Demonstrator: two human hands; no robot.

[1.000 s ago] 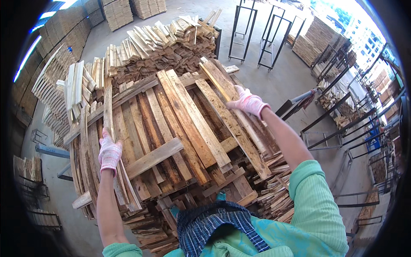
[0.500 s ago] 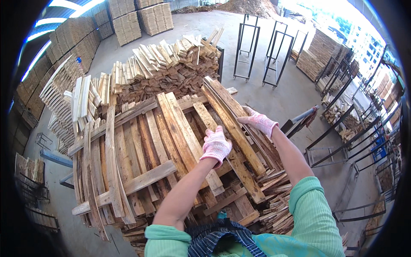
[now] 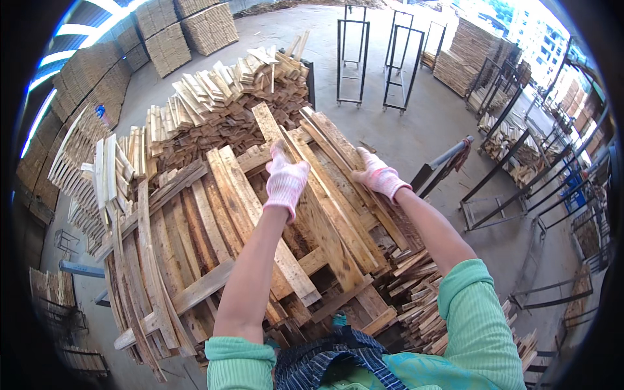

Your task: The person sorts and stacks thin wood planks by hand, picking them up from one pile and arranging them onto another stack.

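My left hand (image 3: 286, 181), in a pink-and-white knitted glove, is closed on the edge of a long, dark-flecked plank (image 3: 325, 234). This plank slants across the layer of boards, its far end sticking out past the hand and its near end toward me. My right hand (image 3: 378, 175), gloved alike, rests against the outer right boards (image 3: 344, 144) with its fingers apart. To the left, more rough planks (image 3: 188, 224) lie side by side over crosswise battens (image 3: 195, 294). A gap beside the held plank shows darker wood beneath.
Behind the boards rises a heap of short wood pieces (image 3: 221, 107). Black metal frames on casters (image 3: 351, 62) stand farther back, and a grey bar (image 3: 448, 159) juts out at right. Loose sticks (image 3: 422, 292) fill the near right; stacked lumber (image 3: 211, 29) lines the back.
My left hand has moved away from me and to the left, shifting the plank so it lies over the gap at a slant. My right hand stays on the right-hand boards. The view has shifted slightly.
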